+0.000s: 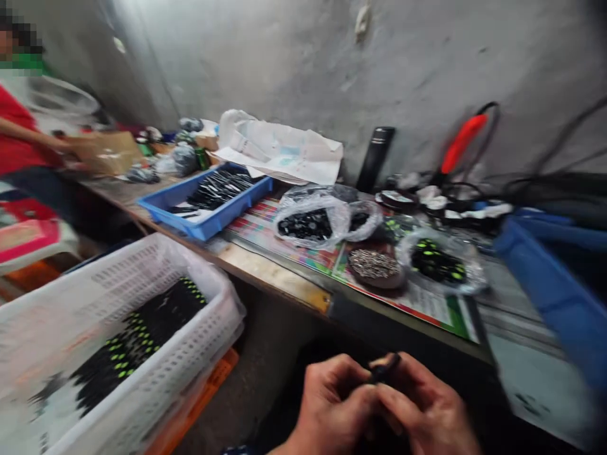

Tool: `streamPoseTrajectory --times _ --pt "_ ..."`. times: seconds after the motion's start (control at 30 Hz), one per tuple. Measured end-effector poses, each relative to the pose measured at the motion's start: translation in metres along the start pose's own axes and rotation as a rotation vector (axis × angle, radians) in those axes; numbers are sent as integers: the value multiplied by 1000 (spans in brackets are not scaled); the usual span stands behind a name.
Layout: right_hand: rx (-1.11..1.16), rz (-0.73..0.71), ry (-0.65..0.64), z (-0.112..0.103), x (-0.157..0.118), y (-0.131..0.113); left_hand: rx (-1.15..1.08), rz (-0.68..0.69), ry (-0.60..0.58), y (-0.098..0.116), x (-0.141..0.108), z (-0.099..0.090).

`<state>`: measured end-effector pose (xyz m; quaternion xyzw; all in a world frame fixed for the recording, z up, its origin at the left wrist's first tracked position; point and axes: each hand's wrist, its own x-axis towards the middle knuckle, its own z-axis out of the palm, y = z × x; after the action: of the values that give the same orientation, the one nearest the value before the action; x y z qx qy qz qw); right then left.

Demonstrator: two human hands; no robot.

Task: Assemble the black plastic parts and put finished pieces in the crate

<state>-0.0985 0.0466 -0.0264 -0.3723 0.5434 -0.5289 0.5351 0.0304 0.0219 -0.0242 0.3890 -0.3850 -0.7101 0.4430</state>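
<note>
The small black piece (pixel 383 369) between my left hand (pixel 332 407) and right hand (pixel 427 404) looks like matt plastic, though blur hides its finish. Toward the worktop's left end sits a smooth blue plastic tray (pixel 164 205), with a matt brown cardboard box (pixel 104 151) beyond it. Along the back edge, a black flask (pixel 374 158) has a soft matt sheen. Nearer the front edge, thin clear polythene bags (pixel 308 218) crinkle and shine over a glossy printed mat (pixel 265 230), and a heap of shiny metal parts (pixel 374 264) glints. The front edge (pixel 270 272) is pale, worn wood. Below it stands a perforated white plastic crate (pixel 156 265). Behind everything, the grey plaster wall (pixel 284 69) looks rough and blotchy.
</note>
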Motion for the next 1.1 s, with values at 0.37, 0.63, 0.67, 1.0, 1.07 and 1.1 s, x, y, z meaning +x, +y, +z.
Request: streamPoseTrajectory --times 0.37,0.63,0.67,1.0,1.07,1.1 --pt "134 -54 -29 9 -1 -2 85 26 -19 1 -8 -4" --pt "65 -129 25 12 3 0 97 -12 -108 -3 -3 -7" --pt "72 -136 28 12 3 0 88 -23 -100 -2 -3 -7" --pt "20 -203 -153 -16 5 -5 27 -231 -153 1 -4 -6" --pt "-9 -194 -181 -20 6 -4 17 -250 -190 -2 -5 -5" --pt "-11 -188 -195 -20 7 -3 5 -258 -205 -3 -6 -4"
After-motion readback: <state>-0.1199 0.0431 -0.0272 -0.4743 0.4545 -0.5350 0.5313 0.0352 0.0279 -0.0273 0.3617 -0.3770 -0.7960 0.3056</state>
